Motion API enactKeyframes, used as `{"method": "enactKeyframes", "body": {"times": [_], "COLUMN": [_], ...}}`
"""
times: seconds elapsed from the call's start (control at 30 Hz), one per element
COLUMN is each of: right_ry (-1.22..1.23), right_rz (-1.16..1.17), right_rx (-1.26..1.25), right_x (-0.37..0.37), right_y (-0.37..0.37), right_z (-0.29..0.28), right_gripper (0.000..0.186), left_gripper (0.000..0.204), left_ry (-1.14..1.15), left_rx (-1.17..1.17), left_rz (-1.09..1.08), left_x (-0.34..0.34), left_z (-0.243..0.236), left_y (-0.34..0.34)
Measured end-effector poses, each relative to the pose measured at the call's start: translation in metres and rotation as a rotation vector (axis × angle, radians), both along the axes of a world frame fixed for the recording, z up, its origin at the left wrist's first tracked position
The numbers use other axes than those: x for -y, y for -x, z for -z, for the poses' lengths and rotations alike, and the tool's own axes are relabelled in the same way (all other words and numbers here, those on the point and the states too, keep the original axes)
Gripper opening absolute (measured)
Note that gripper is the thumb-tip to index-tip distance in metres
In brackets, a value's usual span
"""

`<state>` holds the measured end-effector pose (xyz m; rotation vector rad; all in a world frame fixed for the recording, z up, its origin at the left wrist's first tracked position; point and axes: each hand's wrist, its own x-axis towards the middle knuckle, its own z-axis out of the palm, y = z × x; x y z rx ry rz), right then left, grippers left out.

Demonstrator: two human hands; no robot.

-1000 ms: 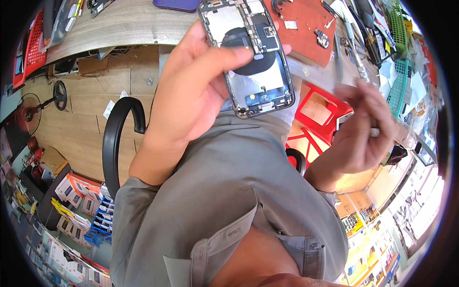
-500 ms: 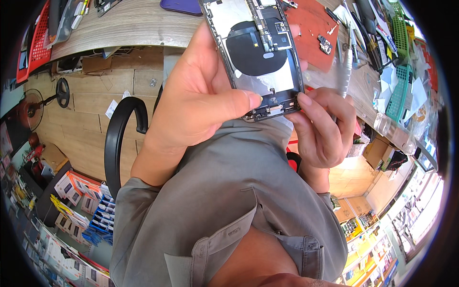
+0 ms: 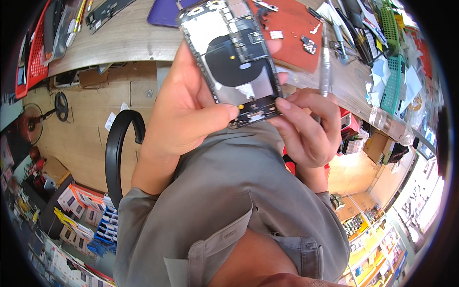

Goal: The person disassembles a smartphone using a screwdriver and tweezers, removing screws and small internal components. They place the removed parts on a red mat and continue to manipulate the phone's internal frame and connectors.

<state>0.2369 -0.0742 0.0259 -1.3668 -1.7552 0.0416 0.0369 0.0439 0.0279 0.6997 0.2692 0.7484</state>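
Note:
My left hand holds an opened smartphone, its inner side facing up. The fingers wrap beneath it, and the thumb lies on its lower left edge. Inside the phone are a round black pad, a narrow strip of circuit parts and a small yellow dot near the thumb. My right hand is closed, with thumb and forefinger pinching the phone's lower right corner. Behind those knuckles rises a silver pen-like tool; whether the hand holds it, I cannot tell.
Beyond the phone a reddish-brown mat bears small phone parts. A purple tray and a dark phone part lie farther left. Red and green baskets flank the wooden bench. A black chair armrest curves beside my left arm.
Phone, hands and bench things appear farther left in the view. My left thumb has drawn back toward the phone's edge, and the yellow dot now shows. Both hands keep hold of the phone.

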Motion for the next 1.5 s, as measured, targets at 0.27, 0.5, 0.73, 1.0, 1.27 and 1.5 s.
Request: {"method": "enactKeyframes", "body": {"times": [0.27, 0.5, 0.73, 1.0, 1.27, 1.5], "right_ry": [0.015, -0.033, -0.05, -0.051, 0.003, 0.064], "right_rz": [0.075, 0.206, 0.267, 0.285, 0.308, 0.314], "right_rx": [-0.051, -0.075, -0.051, -0.021, 0.053, 0.073], "right_x": [0.005, 0.002, -0.008, -0.025, -0.043, -0.056], "right_y": [-0.015, -0.037, -0.044, -0.053, -0.05, -0.033], "right_z": [0.003, 0.005, 0.001, -0.005, -0.011, -0.01], "right_gripper": [0.047, 0.039, 0.035, 0.03, 0.027, 0.025], "left_gripper": [0.101, 0.106, 0.108, 0.111, 0.109, 0.106], "left_ry": [-0.033, -0.063, -0.011, -0.046, -0.007, 0.024], "left_rx": [-0.133, -0.116, -0.183, -0.282, -0.197, -0.113], "left_rz": [-0.139, -0.185, -0.257, -0.252, -0.291, -0.191], "left_x": [0.002, -0.006, -0.005, -0.008, -0.005, -0.005], "left_z": [0.001, 0.011, 0.011, 0.012, 0.018, 0.017], "left_y": [0.005, 0.016, 0.022, 0.035, 0.035, 0.04]}}
